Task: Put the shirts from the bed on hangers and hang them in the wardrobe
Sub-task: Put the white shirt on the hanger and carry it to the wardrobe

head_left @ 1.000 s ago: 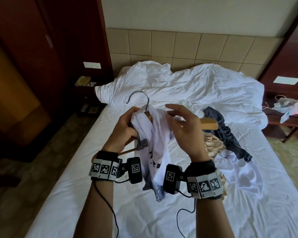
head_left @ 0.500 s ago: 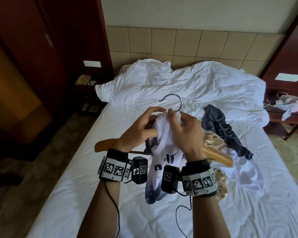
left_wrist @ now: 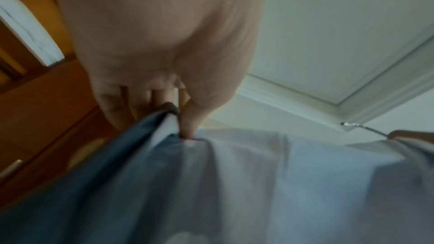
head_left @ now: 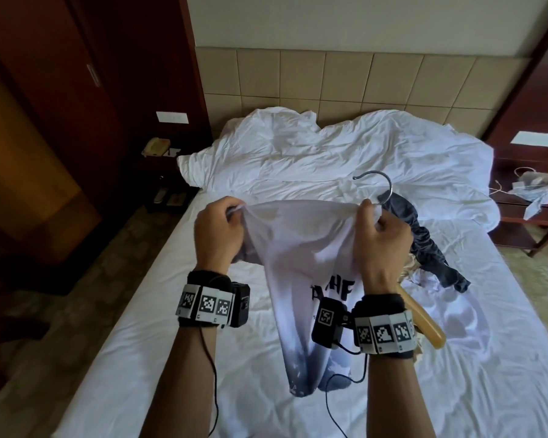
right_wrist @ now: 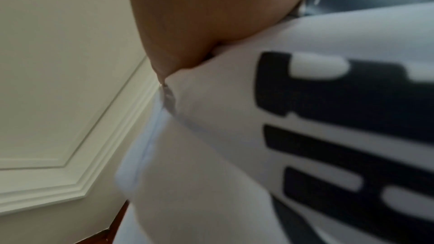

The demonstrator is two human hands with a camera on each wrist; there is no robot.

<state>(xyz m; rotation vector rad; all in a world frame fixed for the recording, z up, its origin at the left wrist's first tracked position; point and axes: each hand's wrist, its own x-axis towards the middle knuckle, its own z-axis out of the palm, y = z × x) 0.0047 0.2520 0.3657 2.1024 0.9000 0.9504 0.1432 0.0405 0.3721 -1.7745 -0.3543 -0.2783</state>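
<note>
A white shirt (head_left: 301, 248) with black lettering is stretched between my two hands above the bed and hangs down in front of me. My left hand (head_left: 234, 211) pinches its left end; the left wrist view shows fingers (left_wrist: 187, 118) curled into the fabric (left_wrist: 246, 183). My right hand (head_left: 369, 214) grips the right end just below the hanger's metal hook (head_left: 382, 188). One wooden hanger arm (head_left: 424, 327) sticks out past my right wrist; the rest is hidden under the cloth. In the right wrist view the printed shirt (right_wrist: 234, 127) fills the frame.
A dark blue shirt (head_left: 424, 245), a beige one (head_left: 408, 270) and a white one (head_left: 462, 311) lie on the bed's right side. A crumpled duvet (head_left: 329, 153) lies at the headboard. The dark wooden wardrobe (head_left: 60, 90) is at the left, a side table (head_left: 535, 210) at the right.
My hands have moved apart, spreading the bunched shirt wide. The left hand went left, the hook shifted right, and the hanger's left arm is now covered by cloth.
</note>
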